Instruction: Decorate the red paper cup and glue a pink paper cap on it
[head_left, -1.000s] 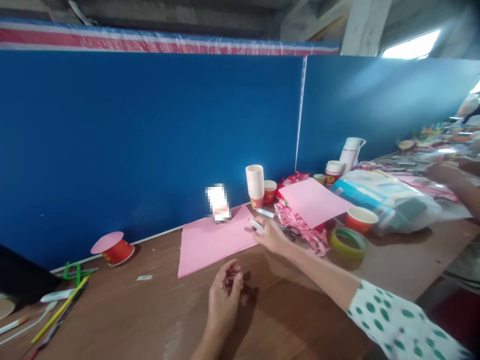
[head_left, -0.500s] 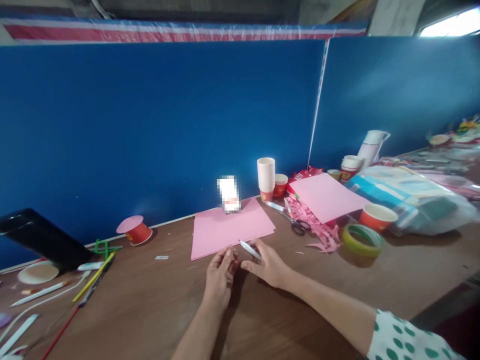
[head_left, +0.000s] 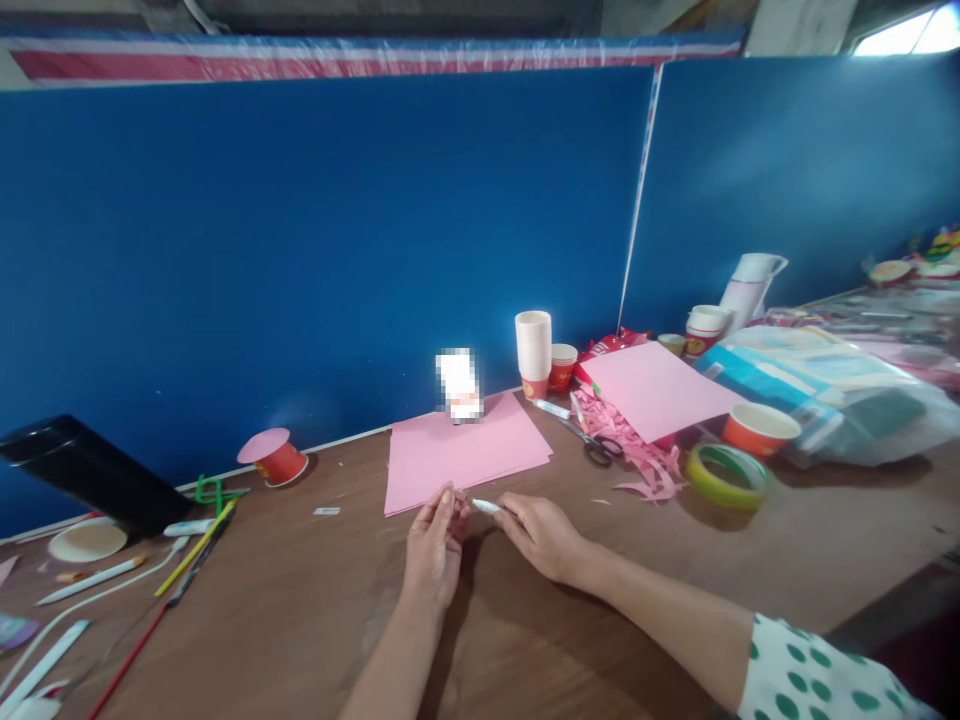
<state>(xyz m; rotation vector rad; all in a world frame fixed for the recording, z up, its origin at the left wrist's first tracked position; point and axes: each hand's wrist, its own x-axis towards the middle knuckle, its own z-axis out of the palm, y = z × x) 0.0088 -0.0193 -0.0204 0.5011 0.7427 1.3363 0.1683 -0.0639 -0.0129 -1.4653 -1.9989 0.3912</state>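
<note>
My right hand (head_left: 546, 535) grips a slim white pen-shaped tube (head_left: 486, 507), its narrow tip turned left. Facing it, my left hand (head_left: 435, 540) is closed in a pinch, fingertips right by that tip. Whatever lies between those fingers is too small to make out. Both hands are above the brown table (head_left: 300, 620), just in front of a stack of pink paper sheets (head_left: 457, 455). On the back of the stack, against the partition, stands a bright blurred-out object (head_left: 460, 385).
To the right are scissors (head_left: 600, 452), pink paper strips (head_left: 649, 470), a roll of yellow-green tape (head_left: 727, 477), paper cups (head_left: 534, 355) and a plastic bag (head_left: 832, 395). Leftward lie a red cup with a pink disc (head_left: 276, 458), a black cylinder (head_left: 97, 480) and several pens. A blue partition (head_left: 322, 250) rises behind.
The tube has tipped lower and swung left, bringing its point to my left fingertips. My right hand has shifted slightly down and closed more around it. The view has moved a little.
</note>
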